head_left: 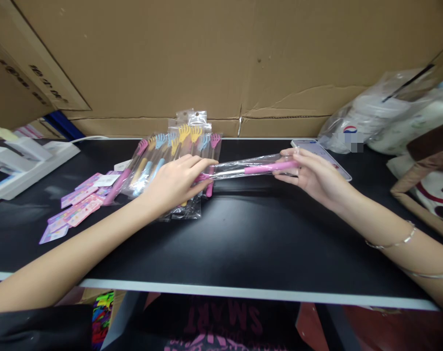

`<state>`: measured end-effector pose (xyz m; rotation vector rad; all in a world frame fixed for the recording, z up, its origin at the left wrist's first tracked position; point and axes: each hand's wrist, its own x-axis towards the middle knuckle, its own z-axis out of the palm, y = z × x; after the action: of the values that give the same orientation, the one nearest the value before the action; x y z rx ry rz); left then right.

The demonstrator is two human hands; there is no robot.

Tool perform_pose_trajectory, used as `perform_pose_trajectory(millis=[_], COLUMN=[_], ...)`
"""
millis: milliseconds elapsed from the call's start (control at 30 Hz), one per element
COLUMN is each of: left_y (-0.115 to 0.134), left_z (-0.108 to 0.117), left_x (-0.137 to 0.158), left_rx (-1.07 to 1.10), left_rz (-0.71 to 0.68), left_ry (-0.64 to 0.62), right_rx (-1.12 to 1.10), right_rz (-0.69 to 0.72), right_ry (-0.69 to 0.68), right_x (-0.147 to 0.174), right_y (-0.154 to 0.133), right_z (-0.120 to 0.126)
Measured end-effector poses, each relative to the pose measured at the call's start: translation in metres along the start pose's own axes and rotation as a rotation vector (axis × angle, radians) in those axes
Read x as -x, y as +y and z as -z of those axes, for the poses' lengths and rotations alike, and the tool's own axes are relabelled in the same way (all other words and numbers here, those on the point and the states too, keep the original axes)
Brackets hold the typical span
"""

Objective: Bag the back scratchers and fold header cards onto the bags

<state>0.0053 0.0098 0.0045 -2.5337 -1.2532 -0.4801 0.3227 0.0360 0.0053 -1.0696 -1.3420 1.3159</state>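
Note:
A pink back scratcher (267,168) with a metal shaft, inside a clear plastic sleeve, stretches sideways above the black table. My left hand (179,178) is closed on its claw end, which the fingers partly cover. At the handle end, my right hand (309,173) pinches the sleeve and handle between thumb and fingers. Behind and under my left hand lies a pile of bagged back scratchers (159,151) with pink, yellow, blue and tan claws. Part of that pile is hidden by my left hand and wrist.
Pink and purple printed cards (84,200) lie scattered left of the pile. A white power strip (34,165) with plugs stands at far left. On the right are a phone (331,158), a bagged cup (367,117) and a bottle (407,124). Cardboard (221,58) walls the table's back.

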Motion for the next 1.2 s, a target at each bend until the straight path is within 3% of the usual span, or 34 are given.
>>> perform_pose_trajectory(millis=[200, 667, 1200], left_y=[0.0016, 0.0021, 0.0029], left_z=[0.0003, 0.0004, -0.0029], left_x=[0.0000, 0.0002, 0.0014], left_rx=[-0.014, -0.031, -0.038], left_rz=[-0.003, -0.008, -0.021], left_ry=[0.010, 0.009, -0.017], right_rx=[-0.078, 0.005, 0.001], right_rz=[-0.002, 0.080, 0.075], right_ry=[0.013, 0.032, 0.066], right_x=[0.0004, -0.0017, 0.0007], right_y=[-0.0069, 0.0019, 0.0006], right_z=[-0.0013, 0.0007, -0.0021])
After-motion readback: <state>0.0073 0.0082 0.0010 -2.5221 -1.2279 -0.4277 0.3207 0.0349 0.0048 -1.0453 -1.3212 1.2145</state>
